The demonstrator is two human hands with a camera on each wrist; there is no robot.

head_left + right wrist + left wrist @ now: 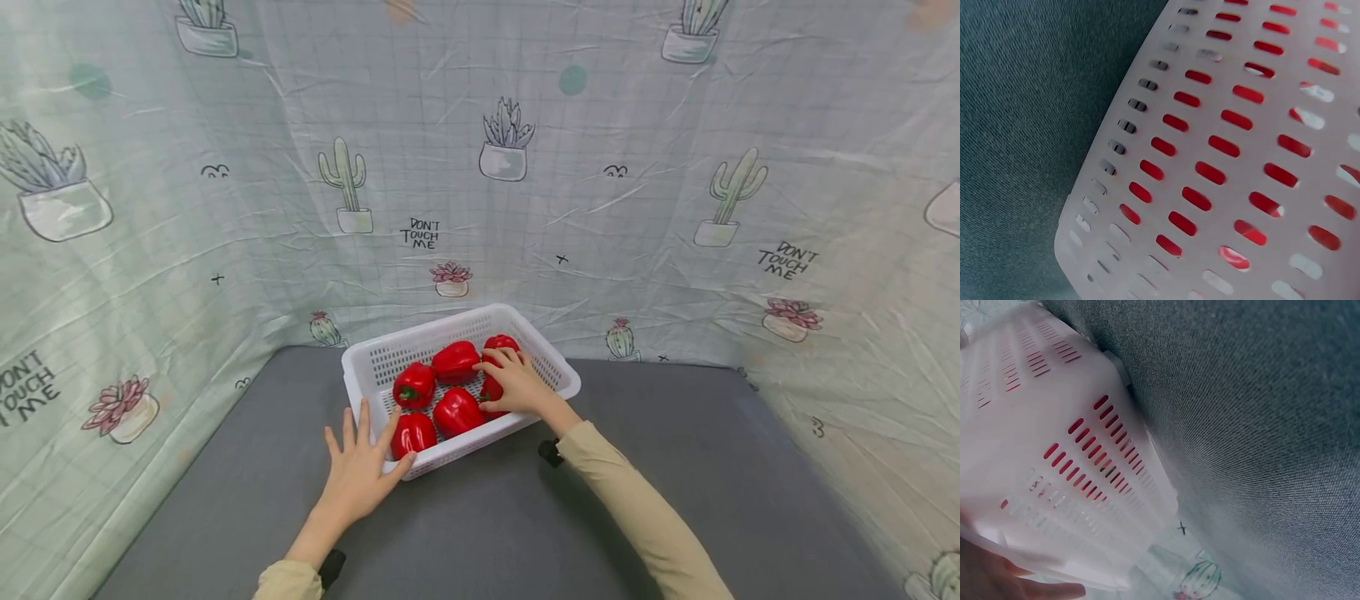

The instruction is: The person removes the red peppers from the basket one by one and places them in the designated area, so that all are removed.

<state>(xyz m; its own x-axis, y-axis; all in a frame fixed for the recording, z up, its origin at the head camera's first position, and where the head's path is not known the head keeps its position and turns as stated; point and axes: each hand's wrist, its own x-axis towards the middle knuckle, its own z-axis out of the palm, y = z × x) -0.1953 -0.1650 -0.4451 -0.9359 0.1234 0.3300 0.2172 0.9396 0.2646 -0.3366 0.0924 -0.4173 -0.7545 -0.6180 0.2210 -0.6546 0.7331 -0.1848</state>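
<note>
A white perforated plastic basket (442, 457) holds several red bell peppers (456, 362), lying in loose rows. My left hand (358, 477) is at the basket's near left corner, fingers straight and spread, fingertips at the rim. In the left wrist view, a few fingers (1054, 590) show beside the basket wall (997, 444). My right hand (517, 385) reaches into the basket's right part. Its thumb and curved fingers are round a red bell pepper (492, 390), mostly hidden under the palm. The right wrist view shows only the slotted basket wall (1210, 200), with red behind the slots.
The basket stands at an angle on a dark grey tabletop (480, 533), near its back edge. A pale cloth (525, 217) printed with cacti hangs behind and along both sides. Dark wrist-worn devices (551, 452) sit under both wrists.
</note>
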